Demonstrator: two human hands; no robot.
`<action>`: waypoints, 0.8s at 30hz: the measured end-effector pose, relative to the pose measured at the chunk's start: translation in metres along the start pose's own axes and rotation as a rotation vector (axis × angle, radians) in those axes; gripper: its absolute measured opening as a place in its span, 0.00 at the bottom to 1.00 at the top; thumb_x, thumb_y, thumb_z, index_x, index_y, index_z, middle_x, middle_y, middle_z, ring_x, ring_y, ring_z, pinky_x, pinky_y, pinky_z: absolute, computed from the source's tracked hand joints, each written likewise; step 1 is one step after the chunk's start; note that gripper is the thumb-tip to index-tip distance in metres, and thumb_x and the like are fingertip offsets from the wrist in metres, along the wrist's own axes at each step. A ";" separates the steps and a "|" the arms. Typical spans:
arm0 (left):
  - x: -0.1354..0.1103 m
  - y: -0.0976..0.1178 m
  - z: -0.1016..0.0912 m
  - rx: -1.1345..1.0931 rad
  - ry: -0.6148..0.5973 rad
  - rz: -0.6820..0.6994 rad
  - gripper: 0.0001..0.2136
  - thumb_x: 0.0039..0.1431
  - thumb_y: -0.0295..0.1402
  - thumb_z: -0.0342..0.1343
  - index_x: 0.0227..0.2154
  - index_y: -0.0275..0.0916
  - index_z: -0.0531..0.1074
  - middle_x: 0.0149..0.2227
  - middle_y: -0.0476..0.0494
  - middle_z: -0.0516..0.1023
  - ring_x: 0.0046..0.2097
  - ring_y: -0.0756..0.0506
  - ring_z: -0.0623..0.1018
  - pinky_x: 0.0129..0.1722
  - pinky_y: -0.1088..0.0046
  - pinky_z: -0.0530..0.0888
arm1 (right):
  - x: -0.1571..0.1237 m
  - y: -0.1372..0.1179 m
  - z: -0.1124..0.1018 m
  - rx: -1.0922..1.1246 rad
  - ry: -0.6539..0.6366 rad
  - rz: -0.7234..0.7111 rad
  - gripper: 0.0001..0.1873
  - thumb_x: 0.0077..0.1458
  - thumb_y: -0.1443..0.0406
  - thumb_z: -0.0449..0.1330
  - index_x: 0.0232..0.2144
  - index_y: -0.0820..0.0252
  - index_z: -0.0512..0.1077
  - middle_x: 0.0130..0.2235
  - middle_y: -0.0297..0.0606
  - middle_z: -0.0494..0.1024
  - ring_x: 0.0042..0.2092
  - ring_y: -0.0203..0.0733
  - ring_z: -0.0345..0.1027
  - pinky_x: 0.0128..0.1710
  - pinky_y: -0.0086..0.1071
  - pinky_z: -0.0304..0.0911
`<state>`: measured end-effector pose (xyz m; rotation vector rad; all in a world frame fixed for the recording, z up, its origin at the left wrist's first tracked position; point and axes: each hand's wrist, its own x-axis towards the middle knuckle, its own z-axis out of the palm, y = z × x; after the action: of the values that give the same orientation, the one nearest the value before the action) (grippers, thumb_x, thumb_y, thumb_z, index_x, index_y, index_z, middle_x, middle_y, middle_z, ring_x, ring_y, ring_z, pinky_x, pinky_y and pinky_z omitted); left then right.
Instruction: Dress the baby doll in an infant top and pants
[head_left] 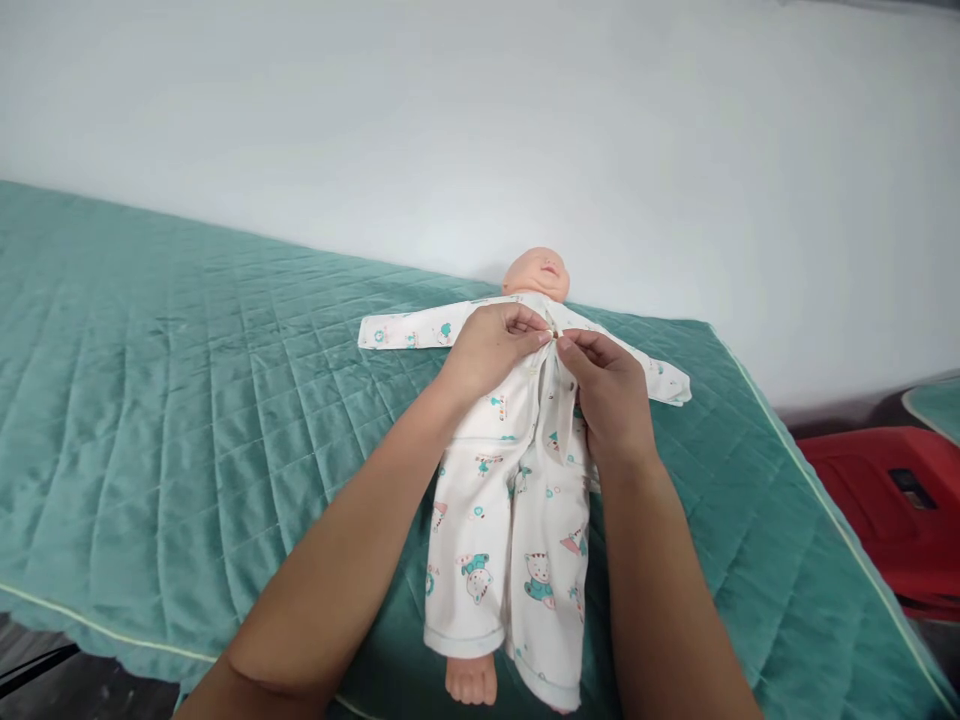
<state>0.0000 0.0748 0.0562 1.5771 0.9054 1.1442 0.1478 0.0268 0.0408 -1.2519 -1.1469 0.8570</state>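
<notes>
A baby doll (pixel 537 272) lies on its back on a teal quilted bed cover (pixel 187 400), head toward the wall. It wears a white romper (pixel 495 500) printed with small animals, sleeves spread to both sides. My left hand (pixel 491 350) and my right hand (pixel 611 385) meet at the doll's chest just below the neck. Both pinch the romper's front opening at a small fastener, fingers closed on the fabric edges. One bare doll foot (pixel 471 680) sticks out of the left leg.
A plain pale wall (pixel 525 130) runs behind the bed. A red plastic object (pixel 892 510) stands on the floor to the right of the bed. The bed's near edge (pixel 90 625) has light piping, with dark floor below.
</notes>
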 end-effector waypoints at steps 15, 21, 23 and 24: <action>0.000 -0.009 -0.006 -0.058 -0.060 -0.049 0.07 0.51 0.31 0.64 0.32 0.39 0.73 0.29 0.50 0.77 0.31 0.50 0.76 0.34 0.73 0.71 | 0.003 -0.002 -0.004 -0.127 -0.134 -0.004 0.17 0.48 0.59 0.69 0.40 0.57 0.73 0.32 0.31 0.75 0.33 0.36 0.66 0.35 0.33 0.62; -0.005 0.002 -0.005 0.125 -0.066 -0.018 0.07 0.56 0.32 0.60 0.38 0.40 0.73 0.29 0.50 0.80 0.33 0.48 0.78 0.36 0.71 0.70 | 0.002 -0.001 -0.002 -0.162 -0.125 -0.012 0.17 0.49 0.60 0.69 0.40 0.56 0.70 0.31 0.30 0.74 0.32 0.36 0.65 0.34 0.33 0.60; -0.005 0.005 -0.004 0.150 -0.081 -0.020 0.08 0.58 0.34 0.59 0.40 0.40 0.73 0.29 0.50 0.80 0.33 0.48 0.78 0.36 0.71 0.70 | 0.001 -0.001 0.000 -0.176 -0.121 -0.028 0.16 0.49 0.61 0.68 0.40 0.55 0.70 0.32 0.30 0.74 0.32 0.36 0.65 0.34 0.33 0.60; -0.005 0.006 -0.003 0.168 -0.080 -0.023 0.09 0.59 0.35 0.60 0.41 0.40 0.73 0.29 0.50 0.79 0.34 0.48 0.78 0.36 0.72 0.70 | 0.000 -0.001 0.001 -0.190 -0.114 -0.040 0.15 0.49 0.62 0.68 0.40 0.55 0.70 0.32 0.30 0.74 0.32 0.36 0.65 0.34 0.33 0.61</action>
<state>-0.0042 0.0692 0.0605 1.7313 0.9849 1.0024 0.1472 0.0269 0.0422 -1.3437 -1.3659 0.8126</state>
